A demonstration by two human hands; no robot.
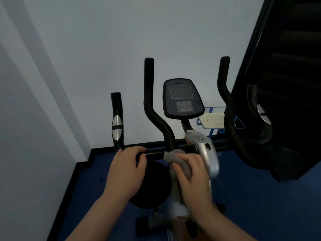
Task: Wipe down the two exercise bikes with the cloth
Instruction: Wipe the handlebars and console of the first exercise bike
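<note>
The exercise bike [201, 153] stands on a blue floor [260, 197], near the corner formed by two pale walls [86, 49]. Its horizontal handlebar crossbar [156, 151] runs from the left grip to the silver stem housing [206, 150].

The left hand [126, 169] grips the crossbar just right of the base of the outer left handle [117, 119], with the fingers curled over the top of the bar. This handle carries a silver sensor plate [116, 127].

The right hand [189, 173] holds the grey cloth [175, 158], with the fingers curled round it. The cloth is bunched and pressed against the crossbar at the foot of the inner left handle [151, 105], just left of the silver stem housing. The two hands are near each other on the same bar but do not touch.

The console [182, 98] sits above the stem, between the inner left handle and the inner right handle [225, 101]; its screen is unlit. The outer right handle [257, 115] stands before a dark panel [286, 66] at the right edge of the view.

Behind the console, against the wall, a blue wire rack [241, 126] holds a white container [212, 120].

Below the hands, a black round part [152, 185] of the bike is visible; its exact identity cannot be told.
</note>
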